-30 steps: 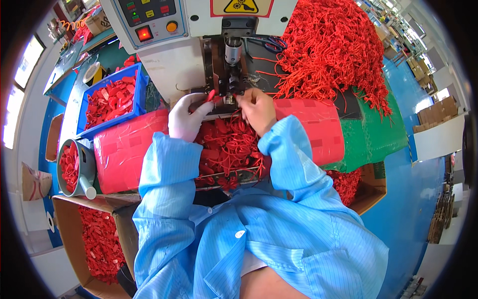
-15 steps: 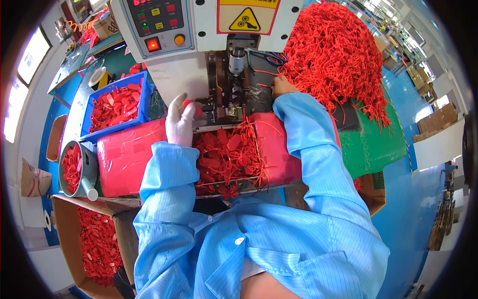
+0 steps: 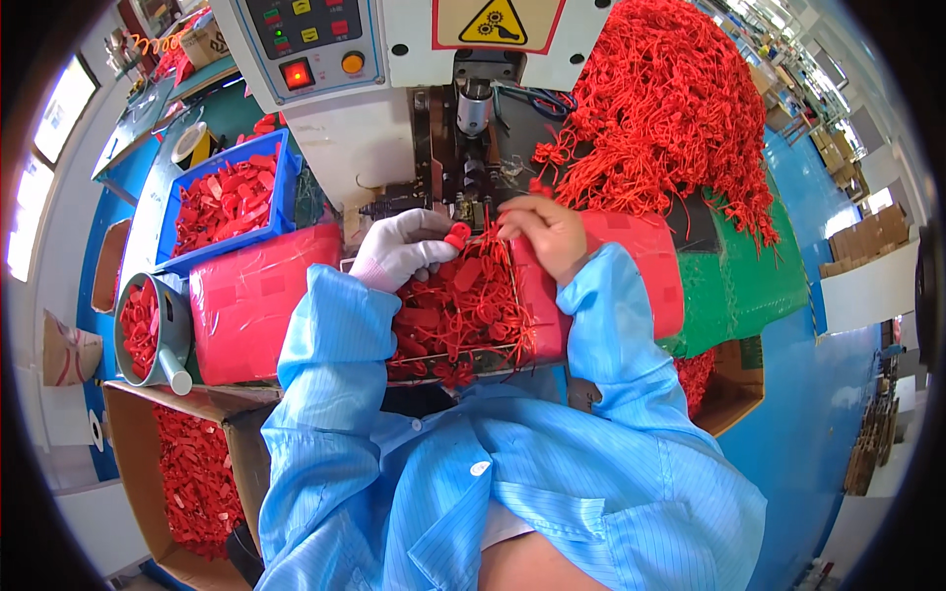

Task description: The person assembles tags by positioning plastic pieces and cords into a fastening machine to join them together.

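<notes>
The right hand [image 3: 542, 233] has come from the far-right pile [image 3: 670, 113] to beside the left hand [image 3: 404, 249], which pinches a tag [image 3: 457, 235] above the bin [image 3: 493, 351], probably so drops land inside; the right's grasp is unclear.

V. bright; L window [image 3: 67, 105] blown out; edges warped.

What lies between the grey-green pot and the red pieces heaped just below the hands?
In the head view, a red-wrapped pad and the blue left sleeve lie between pot and red pieces.
</notes>
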Demonstrator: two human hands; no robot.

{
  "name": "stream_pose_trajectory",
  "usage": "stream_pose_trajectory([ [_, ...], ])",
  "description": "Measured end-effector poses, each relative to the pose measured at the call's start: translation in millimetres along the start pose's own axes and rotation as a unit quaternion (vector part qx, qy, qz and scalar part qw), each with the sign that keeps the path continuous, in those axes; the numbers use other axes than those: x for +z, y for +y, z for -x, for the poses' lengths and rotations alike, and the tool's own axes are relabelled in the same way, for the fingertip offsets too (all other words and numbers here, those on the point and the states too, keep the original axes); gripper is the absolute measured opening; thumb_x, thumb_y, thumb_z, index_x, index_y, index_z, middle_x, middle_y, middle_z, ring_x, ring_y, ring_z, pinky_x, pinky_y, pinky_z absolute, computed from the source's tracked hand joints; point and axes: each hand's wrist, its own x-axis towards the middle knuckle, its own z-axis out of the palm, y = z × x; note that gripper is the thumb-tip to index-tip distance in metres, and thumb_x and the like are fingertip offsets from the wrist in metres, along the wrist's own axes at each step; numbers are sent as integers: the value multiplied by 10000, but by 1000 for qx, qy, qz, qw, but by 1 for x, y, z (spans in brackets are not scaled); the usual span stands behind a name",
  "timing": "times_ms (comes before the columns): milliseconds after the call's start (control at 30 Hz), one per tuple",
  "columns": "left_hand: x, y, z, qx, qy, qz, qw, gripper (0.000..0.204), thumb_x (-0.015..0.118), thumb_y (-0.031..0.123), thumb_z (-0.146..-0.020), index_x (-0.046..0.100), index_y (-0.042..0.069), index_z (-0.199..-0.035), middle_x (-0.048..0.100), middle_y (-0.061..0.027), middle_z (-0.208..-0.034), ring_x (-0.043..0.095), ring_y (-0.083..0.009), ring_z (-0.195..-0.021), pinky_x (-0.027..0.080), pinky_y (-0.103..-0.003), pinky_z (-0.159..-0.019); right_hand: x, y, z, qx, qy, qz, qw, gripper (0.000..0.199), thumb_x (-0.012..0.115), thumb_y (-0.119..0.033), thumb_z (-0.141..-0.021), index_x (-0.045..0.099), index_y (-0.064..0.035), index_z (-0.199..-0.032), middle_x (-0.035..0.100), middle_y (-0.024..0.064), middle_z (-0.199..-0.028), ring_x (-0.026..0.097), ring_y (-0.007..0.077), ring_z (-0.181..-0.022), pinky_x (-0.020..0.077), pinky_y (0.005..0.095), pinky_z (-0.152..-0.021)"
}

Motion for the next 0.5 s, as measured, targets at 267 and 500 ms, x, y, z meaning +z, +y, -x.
stream_pose_trajectory([
  [267,3,5,2,17,-22,-10,1000,280,687,67,-737,611,4,-999,595,-57,-732,486,-98,-546,409,-198,-501,34,-9,18,-16,-8,85,996,121,585,-28,-833,637,-34,-942,586,8,-641,480,71,-492,377,179,-468],
  [500,-1,1,3,24,-31,-11,999,280,675,93,-750,609,4,-1007,594,-54,-732,492,-103,-554,407,-196,-511,37,-8,18,-57,-3,100,993,115,586,-29,-833,656,-31,-924,575,0,-639,461,66,-501,356,178,-470],
])
